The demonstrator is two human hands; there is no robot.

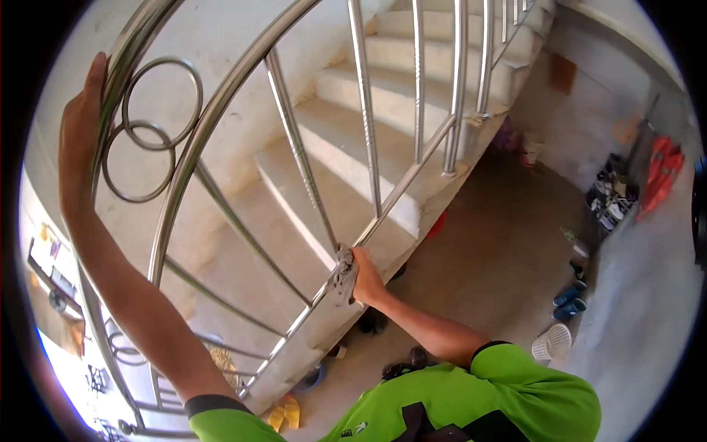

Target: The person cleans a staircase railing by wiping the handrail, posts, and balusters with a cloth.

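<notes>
A shiny metal stair railing curves across the head view. At the far left, my left hand [79,140] is closed against the outer side of its thick top handrail [151,26]; part of the fingers is hidden behind the tube. My right hand [364,276] presses a crumpled grey cloth [342,278] around the sloping bottom rail [398,193], just where an upright baluster [298,151] meets it. Between the upper rails sit two overlapping metal rings [197,96].
Concrete stairs [346,136] rise behind the railing. Below on the floor [479,243] are blue shoes [569,302], a white basket [551,342] and yellow slippers [285,414]. A red cloth [661,173] hangs on the right wall beside a heaped shoe pile [613,193].
</notes>
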